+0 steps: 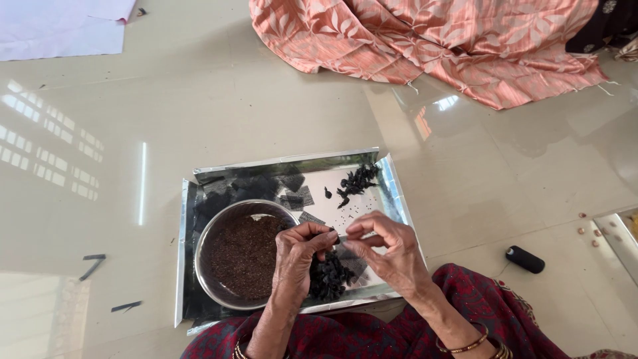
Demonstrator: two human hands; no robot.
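Note:
My left hand [299,256] and my right hand [389,249] meet over a shiny steel tray [392,179] on the floor. Between their fingertips both pinch one small dark pod [337,234]. Under the left hand lies a heap of dark dried pods [329,278]. A round steel bowl [219,229] of small brown seeds [246,256] stands in the tray's left half, just left of my left hand. A smaller pile of dark pod pieces [357,183] lies at the tray's far right. Bangles circle both wrists.
Peach leaf-patterned cloth [465,40] lies bunched at the top right. A black thread spool [525,259] sits on the glossy floor right of the tray. Dark scraps [93,264] lie at the left. White sheet [60,23] is at the top left. My red patterned garment [465,312] fills the bottom.

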